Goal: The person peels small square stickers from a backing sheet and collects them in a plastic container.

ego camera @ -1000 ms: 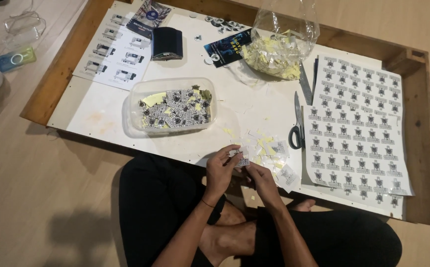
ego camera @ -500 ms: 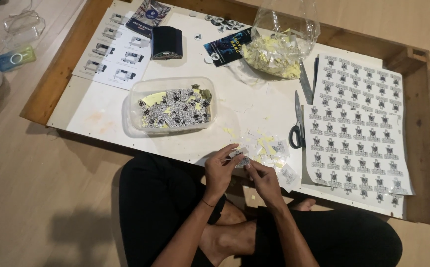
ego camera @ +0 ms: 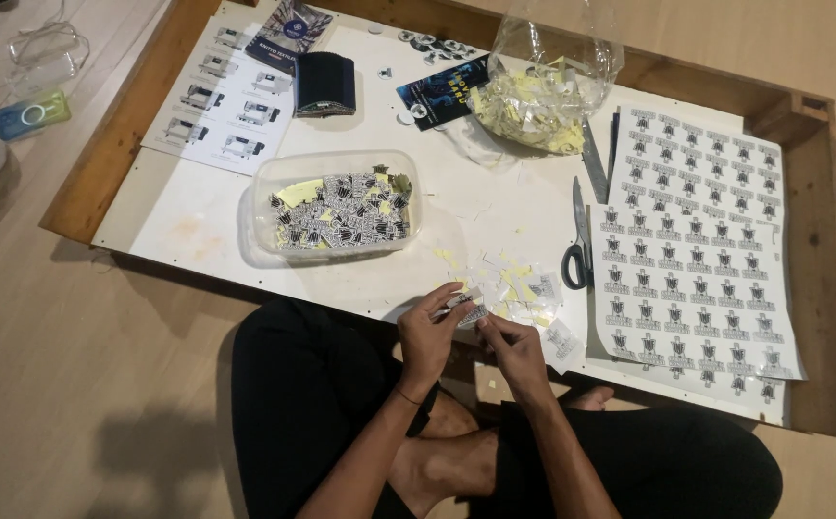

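Big sticker sheets (ego camera: pixel 697 250), white w/ rows of black-and-white labels, lie on the right of the white board, w/ loose cut stickers (ego camera: pixel 533 293) near its front edge and one small cut sticker (ego camera: pixel 469 312) pinched between left hand (ego camera: pixel 429 334) and right hand (ego camera: pixel 514 348). Clear plastic tub (ego camera: pixel 269 178) mid-board holds a heap of cut b/w stickers w/ yellow backing bits; clear plastic bag (ego camera: pixel 548 58) at the back holds yellowish scraps. Back left: white sheet w/ small machine pics (ego camera: pixel 221 111), dark blue booklet (ego camera: pixel 291 29), dark card w/ blue print (ego camera: pixel 442 91) beside the bag.
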